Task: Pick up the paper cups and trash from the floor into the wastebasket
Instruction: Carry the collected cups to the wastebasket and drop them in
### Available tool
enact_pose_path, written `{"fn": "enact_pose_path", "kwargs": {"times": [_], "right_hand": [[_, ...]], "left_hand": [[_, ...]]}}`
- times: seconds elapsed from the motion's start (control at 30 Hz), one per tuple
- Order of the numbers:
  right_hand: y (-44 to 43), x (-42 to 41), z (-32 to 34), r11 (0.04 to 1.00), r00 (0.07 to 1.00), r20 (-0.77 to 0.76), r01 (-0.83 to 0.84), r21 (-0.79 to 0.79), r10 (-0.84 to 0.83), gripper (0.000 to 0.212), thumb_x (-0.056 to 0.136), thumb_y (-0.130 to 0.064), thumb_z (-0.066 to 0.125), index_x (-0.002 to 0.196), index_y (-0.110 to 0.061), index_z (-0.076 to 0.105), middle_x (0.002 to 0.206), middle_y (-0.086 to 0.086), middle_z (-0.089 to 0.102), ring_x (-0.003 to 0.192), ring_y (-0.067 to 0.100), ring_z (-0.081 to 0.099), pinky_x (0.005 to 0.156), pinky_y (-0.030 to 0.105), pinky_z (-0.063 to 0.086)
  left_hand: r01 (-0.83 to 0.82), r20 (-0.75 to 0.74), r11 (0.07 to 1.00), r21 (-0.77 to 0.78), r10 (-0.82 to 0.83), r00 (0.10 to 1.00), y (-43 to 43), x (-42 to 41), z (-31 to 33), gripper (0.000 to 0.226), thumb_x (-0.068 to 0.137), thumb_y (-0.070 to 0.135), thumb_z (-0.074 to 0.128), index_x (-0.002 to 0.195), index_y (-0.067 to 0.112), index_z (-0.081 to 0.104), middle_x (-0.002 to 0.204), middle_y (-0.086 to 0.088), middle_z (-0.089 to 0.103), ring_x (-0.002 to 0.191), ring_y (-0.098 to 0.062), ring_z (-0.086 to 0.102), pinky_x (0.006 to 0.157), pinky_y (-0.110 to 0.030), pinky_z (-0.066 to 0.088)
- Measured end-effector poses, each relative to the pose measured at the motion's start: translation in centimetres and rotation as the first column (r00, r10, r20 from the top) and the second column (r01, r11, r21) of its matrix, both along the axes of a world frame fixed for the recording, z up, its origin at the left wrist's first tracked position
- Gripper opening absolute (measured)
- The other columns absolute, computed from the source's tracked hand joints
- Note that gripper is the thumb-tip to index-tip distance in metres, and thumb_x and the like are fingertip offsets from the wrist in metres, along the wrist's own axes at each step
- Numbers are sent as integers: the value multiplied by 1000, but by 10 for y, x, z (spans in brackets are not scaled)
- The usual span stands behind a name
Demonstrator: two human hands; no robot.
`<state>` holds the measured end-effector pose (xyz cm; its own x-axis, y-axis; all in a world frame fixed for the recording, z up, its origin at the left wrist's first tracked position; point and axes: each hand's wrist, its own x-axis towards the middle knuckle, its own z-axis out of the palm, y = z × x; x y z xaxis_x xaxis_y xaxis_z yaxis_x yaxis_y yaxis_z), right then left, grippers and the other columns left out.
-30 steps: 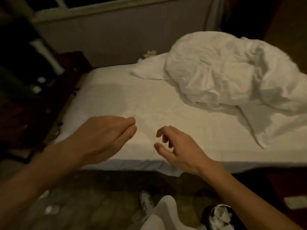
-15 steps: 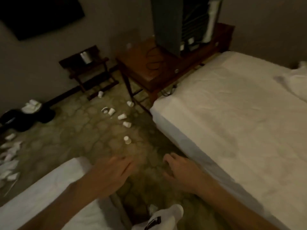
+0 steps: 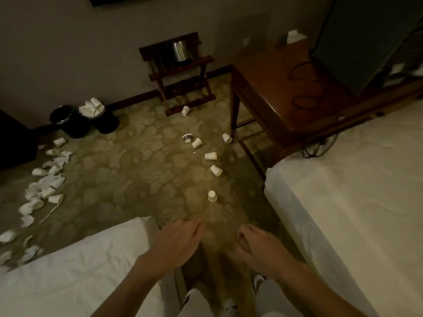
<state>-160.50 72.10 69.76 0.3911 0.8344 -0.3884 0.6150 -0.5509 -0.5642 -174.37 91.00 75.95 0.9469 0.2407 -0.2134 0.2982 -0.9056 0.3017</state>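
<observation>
Paper cups (image 3: 211, 196) more central, hands (image 3: 177, 242) still empty

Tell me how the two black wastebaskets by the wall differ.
The left wastebasket shows a dark, open mouth with no trash visible, while the right wastebasket is heaped with white paper cups above its rim. The left wastebasket's shiny rim shows, but the right wastebasket's is buried. Both are black, round and upright on the carpet, side by side against the wall.

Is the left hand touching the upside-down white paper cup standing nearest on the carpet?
Apart. The head view shows bare patterned carpet between the left hand and the upside-down white paper cup, which stands farther ahead.
</observation>
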Motion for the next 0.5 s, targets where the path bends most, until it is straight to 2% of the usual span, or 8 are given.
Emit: {"fn": "enact_pose_path", "kwargs": {"times": [0.03,0.1,0.17,0.2,0.27,0.33,0.43,0.5], "right_hand": [[16,13,-9,1000,1000,-11,-12,-17,12,13,96,-48,45,96,-39,37,96,-17,46,81,1,46,75,23,38],[48,39,-28,998,998,-49,-32,-53,30,11,96,-48,45,97,-38,40,101,-15,49,88,6,49,79,25,42],[82,66,-46,995,994,-100,-49,-88,40,10,96,-48,45,99,-38,43,104,-14,53,90,6,52,84,28,48],[99,80,-53,993,991,-128,-58,-105,44,9,95,-48,45,99,-40,43,104,-15,55,90,5,53,84,29,50],[134,106,-65,989,983,-179,-69,-133,45,7,94,-47,45,98,-42,42,102,-14,55,88,4,53,80,28,49],[169,130,-75,981,978,-196,-103,-165,70,7,94,-45,46,98,-41,42,104,-12,54,90,5,51,78,27,46],[219,164,-92,968,977,-198,-119,-219,76,15,95,-40,51,109,-34,49,113,-7,54,98,10,53,84,27,47],[249,184,-108,956,980,-189,-119,-268,69,27,96,-36,52,122,-28,50,120,-3,54,103,15,54,88,29,47]], "left_hand": [[-95,32,995,-39,96,995,13,12,-8,34,107,30,32,121,20,61,102,3,68,86,-9,62,73,-17,46],[-122,104,992,-15,123,987,38,36,-28,36,104,27,34,111,16,67,80,12,62,67,-1,55,61,-14,43],[-238,-17,971,-32,237,971,62,59,-45,40,104,33,28,112,16,64,72,20,46,64,-2,46,59,-17,33],[-284,-70,957,-62,280,957,74,69,-53,41,105,35,26,115,17,61,77,17,51,71,-8,51,62,-20,32],[-362,-112,920,-148,348,931,99,92,-62,38,107,35,27,117,17,58,98,3,65,89,-17,60,65,-13,33],[-424,-157,883,-201,398,904,127,114,-72,35,107,34,29,111,18,59,103,-2,66,93,-18,62,66,-12,37],[-444,-270,879,-174,391,880,167,144,-98,32,107,30,30,112,14,57,107,-5,65,98,-23,62,76,-30,44],[-452,-341,870,-196,372,864,190,162,-129,27,106,29,33,111,14,55,106,-4,63,100,-25,62,74,-31,43]]}}
